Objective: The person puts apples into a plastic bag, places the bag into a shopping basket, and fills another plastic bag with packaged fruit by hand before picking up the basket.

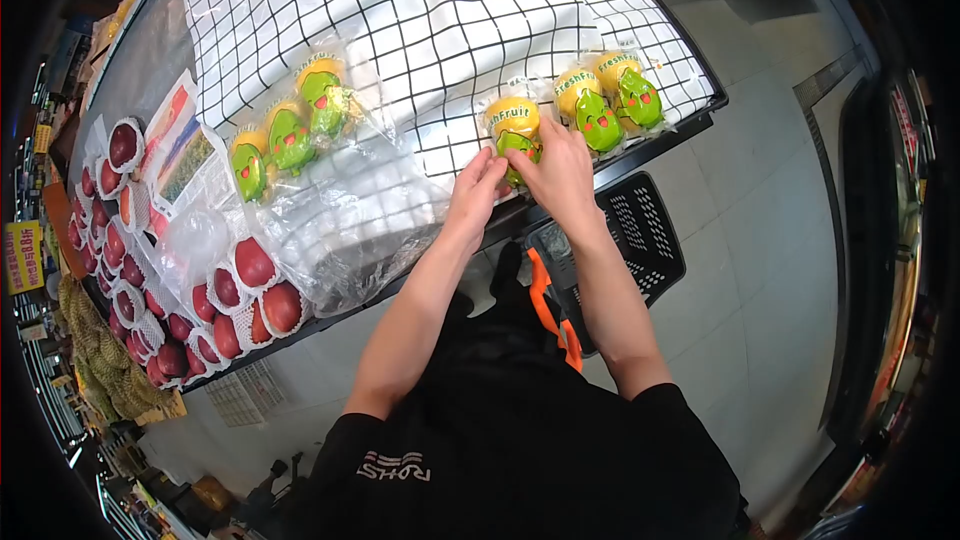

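Observation:
Both my hands are at a clear bag printed "FreshFruit" point(512, 118) with yellow fruit and a green cartoon, near the front edge of the checkered cloth point(470, 15). My left hand point(477, 190) has its fingers closed at the bag's lower left edge. My right hand point(555, 168) pinches the bag's lower right part, thumb across the green cartoon. Just right of it lie two more such bags point(597, 120) point(638, 95), side by side. Three similar bags point(290, 137) lie in a slanted row to the left, beside crumpled clear plastic point(345, 230).
Red fruit in white foam nets point(225, 335) fills the table's left end, beside printed sheets point(185, 165). A black basket with holes point(645, 230) and an orange handle point(545, 290) stands on the floor below the table's front edge. Durians point(95, 340) are at the far left.

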`<action>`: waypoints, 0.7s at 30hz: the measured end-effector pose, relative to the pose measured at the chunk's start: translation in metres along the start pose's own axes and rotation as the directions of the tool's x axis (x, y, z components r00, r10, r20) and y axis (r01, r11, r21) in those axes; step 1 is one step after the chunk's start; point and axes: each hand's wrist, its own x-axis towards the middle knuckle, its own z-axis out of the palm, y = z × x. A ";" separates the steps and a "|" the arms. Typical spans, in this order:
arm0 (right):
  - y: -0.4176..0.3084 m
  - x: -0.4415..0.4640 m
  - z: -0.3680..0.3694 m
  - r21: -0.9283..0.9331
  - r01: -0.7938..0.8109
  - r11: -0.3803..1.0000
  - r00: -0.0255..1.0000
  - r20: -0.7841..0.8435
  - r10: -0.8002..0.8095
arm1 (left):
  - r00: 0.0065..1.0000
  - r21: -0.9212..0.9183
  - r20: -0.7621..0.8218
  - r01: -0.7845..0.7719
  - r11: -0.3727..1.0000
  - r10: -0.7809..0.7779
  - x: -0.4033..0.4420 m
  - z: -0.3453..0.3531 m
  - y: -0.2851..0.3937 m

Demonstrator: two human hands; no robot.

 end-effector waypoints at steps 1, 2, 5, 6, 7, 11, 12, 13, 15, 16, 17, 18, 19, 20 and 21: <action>-0.001 0.000 -0.001 0.002 0.008 1.000 1.000 0.007 -0.008 | 1.000 -0.020 0.004 0.009 1.000 -0.009 0.001 0.000 0.000; -0.004 0.000 -0.002 -0.037 0.020 0.999 1.000 0.019 -0.019 | 1.000 -0.040 0.004 0.018 0.999 -0.018 0.002 -0.001 0.001; -0.011 -0.005 0.002 0.060 0.033 0.998 0.999 0.041 -0.036 | 0.997 -0.059 0.001 0.071 0.996 -0.071 0.001 -0.006 0.005; -0.012 -0.008 0.004 0.183 0.015 0.983 0.999 0.042 -0.024 | 0.998 -0.069 -0.029 0.044 0.997 -0.046 -0.007 0.000 0.012; -0.019 -0.011 0.001 0.196 0.028 0.980 0.998 0.055 -0.039 | 0.998 -0.073 -0.052 0.037 0.997 -0.041 -0.014 0.002 0.015; -0.039 -0.022 -0.022 0.425 -0.163 0.891 0.981 0.169 0.099 | 0.934 0.040 -0.121 -0.333 0.942 0.336 -0.047 0.004 0.032; -0.042 -0.027 -0.023 0.679 -0.204 0.706 0.973 0.219 0.071 | 0.901 0.182 -0.131 -0.389 0.903 0.414 -0.057 -0.001 0.034; -0.045 -0.032 -0.022 0.859 -0.246 0.449 0.965 0.262 0.029 | 0.862 0.323 -0.131 -0.430 0.843 0.490 -0.066 -0.007 0.035; -0.051 -0.039 -0.020 0.900 -0.294 0.322 0.948 0.316 -0.018 | 0.839 0.414 -0.122 -0.443 0.796 0.530 -0.084 -0.018 0.035; -0.050 -0.043 -0.015 0.901 -0.392 0.187 0.914 0.404 -0.029 | 0.838 0.439 -0.111 -0.441 0.783 0.534 -0.095 -0.022 0.033; -0.051 -0.047 -0.012 0.874 -0.483 0.051 0.873 0.485 -0.051 | 0.837 0.465 -0.099 -0.440 0.768 0.539 -0.105 -0.025 0.031; -0.056 -0.053 -0.010 0.837 -0.548 0.002 0.835 0.547 -0.053 | 0.850 0.446 -0.077 -0.438 0.781 0.521 -0.117 -0.027 0.026; -0.058 -0.061 -0.005 0.815 -0.579 -0.021 0.815 0.578 -0.049 | 0.842 0.450 -0.064 -0.455 0.769 0.536 -0.123 -0.030 0.021; -0.060 -0.067 0.001 0.806 -0.590 -0.043 0.807 0.588 -0.063 | 0.834 0.454 -0.052 -0.471 0.756 0.550 -0.130 -0.034 0.017; -0.063 -0.072 0.005 0.796 -0.602 -0.064 0.798 0.598 -0.073 | 0.839 0.423 -0.054 -0.471 0.774 0.541 -0.137 -0.038 0.018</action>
